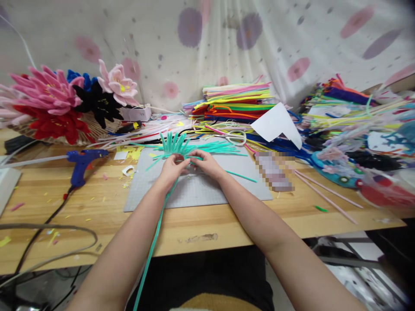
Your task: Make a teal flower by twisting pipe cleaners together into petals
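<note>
My left hand (174, 169) and my right hand (205, 163) meet over a grey cutting mat (201, 194), both with fingers pinched together. Between them is a bunch of teal pipe cleaners (173, 143), its bent strands fanning upward behind the fingers. From the left hand a long teal strand (152, 246) hangs down past the table's front edge. Another teal pipe cleaner (241, 176) sticks out to the right below my right hand. Loose teal pipe cleaners (223, 147) lie on the mat just behind the right hand. My fingers partly hide where the strands join.
A blue glue gun (79, 166) with a cord lies at left, below fluffy flowers (48, 93). Scissors (236, 137), a white paper piece (275, 125) and stacked coloured pipe cleaners (236, 103) are behind the mat. Bagged pieces (372, 168) crowd the right.
</note>
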